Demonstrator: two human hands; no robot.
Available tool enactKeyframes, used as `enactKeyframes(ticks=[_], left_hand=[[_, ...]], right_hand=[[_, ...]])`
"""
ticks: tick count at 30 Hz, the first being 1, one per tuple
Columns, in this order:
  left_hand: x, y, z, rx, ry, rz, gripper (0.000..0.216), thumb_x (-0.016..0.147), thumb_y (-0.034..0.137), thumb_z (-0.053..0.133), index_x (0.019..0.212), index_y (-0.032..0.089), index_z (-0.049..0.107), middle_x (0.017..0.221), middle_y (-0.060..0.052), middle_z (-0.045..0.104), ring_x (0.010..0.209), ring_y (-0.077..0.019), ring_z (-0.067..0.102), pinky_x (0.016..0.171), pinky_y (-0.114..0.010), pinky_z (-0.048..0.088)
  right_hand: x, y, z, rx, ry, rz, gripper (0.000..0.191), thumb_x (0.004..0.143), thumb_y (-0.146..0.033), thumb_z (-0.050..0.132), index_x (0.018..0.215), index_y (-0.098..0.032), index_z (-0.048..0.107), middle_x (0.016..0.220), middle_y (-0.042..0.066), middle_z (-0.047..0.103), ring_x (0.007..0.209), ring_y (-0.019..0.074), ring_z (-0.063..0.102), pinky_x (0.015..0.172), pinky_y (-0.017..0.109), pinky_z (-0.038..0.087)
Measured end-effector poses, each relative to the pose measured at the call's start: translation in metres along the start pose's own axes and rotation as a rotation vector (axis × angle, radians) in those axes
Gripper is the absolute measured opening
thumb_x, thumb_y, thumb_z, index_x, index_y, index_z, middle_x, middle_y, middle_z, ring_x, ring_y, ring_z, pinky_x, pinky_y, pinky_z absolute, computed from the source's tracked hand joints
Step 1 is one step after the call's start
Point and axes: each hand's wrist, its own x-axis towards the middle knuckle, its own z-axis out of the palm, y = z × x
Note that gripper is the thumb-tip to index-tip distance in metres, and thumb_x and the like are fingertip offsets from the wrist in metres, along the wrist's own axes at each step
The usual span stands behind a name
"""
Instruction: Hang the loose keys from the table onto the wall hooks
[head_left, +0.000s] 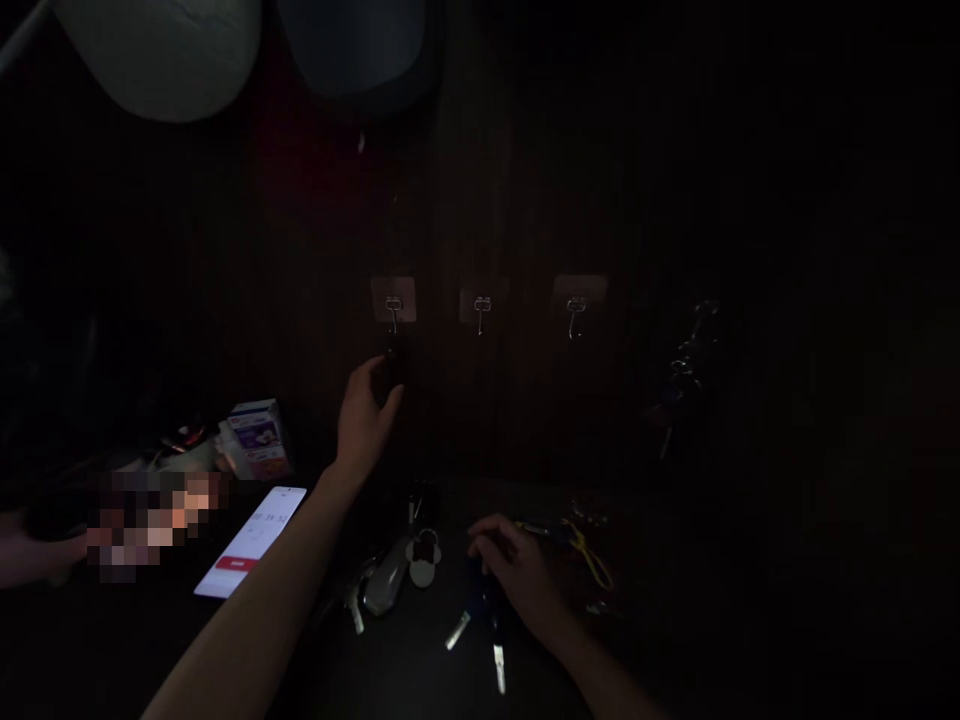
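Note:
My left hand (366,415) is raised to the wall just under the left hook (394,305). Its fingers curl around something dark below the hook, too dim to name. Low on the dark surface, my right hand (517,575) closes its fingers on a bunch of keys (499,668), whose bright blades point toward me. Left of that hand lie a grey car key fob (386,582), a mouse-head-shaped tag (422,572) and a loose key (355,610). Beyond the right hand is a yellow cord (596,560) with small metal pieces.
A middle hook (482,307) and a right hook (576,308) are stuck on the wall. Farther right hangs another key bunch (679,380). At left are a lit phone (255,535), small boxes (259,440) and another person's arm (34,548). Pale hanging shapes (169,60) show above.

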Motion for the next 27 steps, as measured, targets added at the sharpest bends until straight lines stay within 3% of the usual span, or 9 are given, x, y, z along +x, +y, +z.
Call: enactKeyframes(ticks=[16, 22, 27], left_hand=[[-0.088, -0.046, -0.034, 0.006, -0.379, -0.295, 0.030, 0.083, 0.033, 0.048, 0.109, 0.021, 0.055, 0.105, -0.004, 0.065, 0.097, -0.0200, 0.061, 0.085, -0.033, 0.046], [-0.109, -0.050, -0.049, -0.072, -0.535, -0.457, 0.025, 0.081, 0.036, 0.048, 0.095, 0.021, 0.062, 0.094, -0.002, 0.069, 0.087, -0.0201, 0.064, 0.079, -0.030, 0.047], [-0.117, -0.043, -0.051, -0.133, -0.635, -0.488, 0.024, 0.078, 0.035, 0.050, 0.093, 0.022, 0.065, 0.093, -0.001, 0.071, 0.087, -0.0200, 0.065, 0.079, -0.029, 0.048]], right_hand=[[0.001, 0.003, 0.000, -0.042, -0.011, 0.002, 0.020, 0.076, -0.038, 0.055, 0.079, -0.019, 0.061, 0.064, 0.000, 0.063, 0.054, 0.0127, 0.052, 0.053, 0.024, 0.040], [0.000, 0.002, 0.000, -0.077, -0.022, -0.012, 0.020, 0.078, -0.038, 0.054, 0.079, -0.020, 0.061, 0.065, 0.000, 0.063, 0.054, 0.0125, 0.054, 0.055, 0.024, 0.043], [-0.001, 0.001, 0.000, -0.098, -0.025, -0.020, 0.020, 0.078, -0.038, 0.053, 0.080, -0.020, 0.061, 0.066, 0.001, 0.064, 0.055, 0.0131, 0.055, 0.055, 0.025, 0.044]])
